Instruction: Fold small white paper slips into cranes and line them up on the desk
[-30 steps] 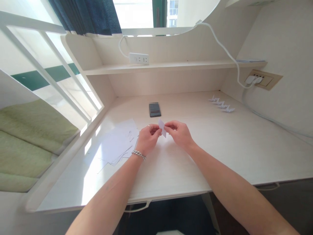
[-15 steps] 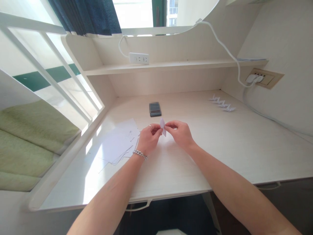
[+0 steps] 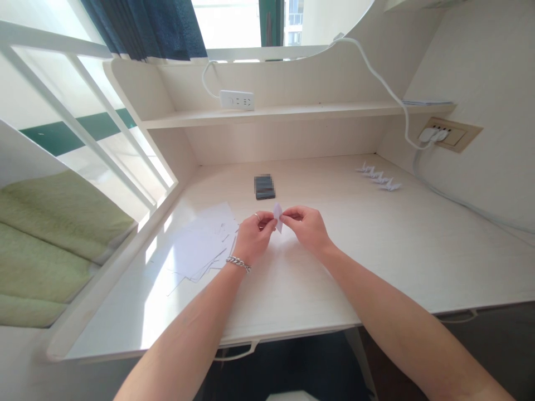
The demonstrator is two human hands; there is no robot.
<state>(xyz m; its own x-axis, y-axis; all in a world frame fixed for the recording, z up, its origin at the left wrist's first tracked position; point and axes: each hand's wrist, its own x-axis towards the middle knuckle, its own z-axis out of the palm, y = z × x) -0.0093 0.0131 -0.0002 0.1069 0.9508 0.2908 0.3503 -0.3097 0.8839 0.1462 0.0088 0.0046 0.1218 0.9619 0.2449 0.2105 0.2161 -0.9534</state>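
Observation:
A small folded piece of white paper (image 3: 277,215) is pinched between both hands just above the desk (image 3: 376,239). My left hand (image 3: 252,236), with a ring and a chain bracelet, grips its left side with closed fingers. On its right side, my right hand (image 3: 306,227) pinches the paper between thumb and fingertips. The paper stands nearly on edge, so only a narrow sliver shows. A loose pile of white paper sheets (image 3: 201,243) lies on the desk just left of my left hand.
A dark phone (image 3: 264,186) lies behind the hands. Several small folded paper figures (image 3: 379,177) sit in a row at the back right. A power strip (image 3: 237,99) rests on the shelf; a white cable runs to a wall socket (image 3: 443,134). A green bed (image 3: 45,234) lies left.
The folded paper has turned more edge-on and looks narrower between the fingers. Both hands stay in nearly the same place.

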